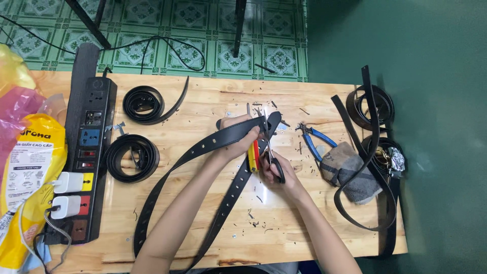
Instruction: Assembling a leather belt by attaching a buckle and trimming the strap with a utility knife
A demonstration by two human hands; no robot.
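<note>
Black leather belt [203, 147], long and flat, matte on its face, punched with a row of small holes along the middle; pinched near its end by left hand [242, 136], fingers closed narrowly over the strap's width. Beyond that grip, a short rounded tip [274, 120] poking up and to the right. Below that grip, running down-left across wooden table [203, 96] toward the near edge. Second holed strap [228, 200] crossing beneath, heading down toward the body.

Just right of that grip, right hand [278, 171] wrapped through the black loops of scissors [268, 142], blades pointing up and meeting the belt edge beside the left fingers. Between both hands, a red-and-yellow tool [253, 157], partly hidden. Around the grip, tiny dark trimmings scattered on the wood.

Further right of the hands, blue-handled pliers [314, 139] and a grey cloth [350, 172]; past those, tangled belts [373, 132]. Well left of the grip, two coiled belts [133, 157] and a black power strip [89, 157].
</note>
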